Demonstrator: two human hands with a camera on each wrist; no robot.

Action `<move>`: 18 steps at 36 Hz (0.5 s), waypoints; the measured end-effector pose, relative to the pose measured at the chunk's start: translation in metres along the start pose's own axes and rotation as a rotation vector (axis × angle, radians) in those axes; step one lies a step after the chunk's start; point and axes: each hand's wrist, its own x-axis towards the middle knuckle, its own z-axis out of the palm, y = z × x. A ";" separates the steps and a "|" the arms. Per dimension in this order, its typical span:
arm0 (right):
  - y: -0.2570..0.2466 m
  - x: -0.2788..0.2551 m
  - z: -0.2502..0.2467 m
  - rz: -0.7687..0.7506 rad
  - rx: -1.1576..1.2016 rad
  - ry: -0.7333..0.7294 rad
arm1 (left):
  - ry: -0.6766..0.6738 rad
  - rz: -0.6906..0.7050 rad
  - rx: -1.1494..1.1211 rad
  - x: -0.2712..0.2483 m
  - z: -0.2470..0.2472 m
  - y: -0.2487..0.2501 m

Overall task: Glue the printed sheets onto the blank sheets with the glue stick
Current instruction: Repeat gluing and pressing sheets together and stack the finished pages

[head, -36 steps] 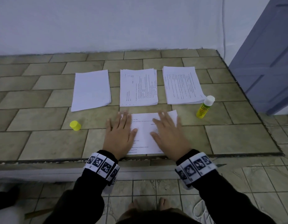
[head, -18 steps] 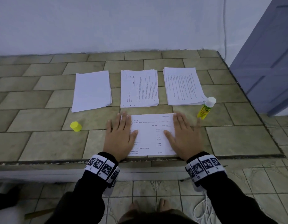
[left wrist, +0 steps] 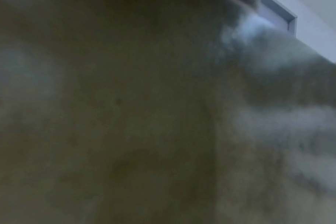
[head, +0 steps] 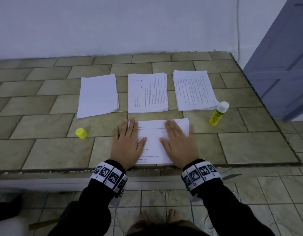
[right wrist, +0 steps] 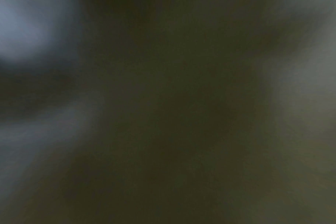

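A printed sheet point(head: 154, 142) lies flat near the front edge of the tiled counter point(head: 45, 150). My left hand point(head: 126, 140) presses flat on its left side and my right hand point(head: 178, 142) presses flat on its right side, fingers straight. Behind it lie a blank stack point(head: 98, 95), a printed stack point(head: 147, 92) and a second printed stack point(head: 194, 90). The yellow glue stick point(head: 218, 114) stands uncapped to the right. Its yellow cap point(head: 81, 133) sits to the left. Both wrist views are dark and blurred.
A white wall runs behind the counter. A grey-blue door point(head: 283, 65) stands at the right. The counter's front edge is just under my wrists, with tiled floor point(head: 266, 193) below.
My right hand slid right across the sheet, then came back a little toward the middle. The left hand stayed pressed in place.
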 end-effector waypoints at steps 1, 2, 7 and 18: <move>0.006 0.000 -0.002 0.026 -0.015 -0.012 | -0.009 -0.001 0.007 0.000 0.000 0.000; 0.013 0.000 -0.004 0.052 -0.029 -0.021 | -0.013 -0.002 0.013 0.000 0.001 0.000; 0.025 0.003 -0.011 0.135 0.021 0.004 | -0.018 -0.007 0.018 0.001 0.001 -0.002; 0.021 0.005 -0.023 0.240 0.089 0.031 | -0.016 -0.012 0.012 0.000 0.001 0.000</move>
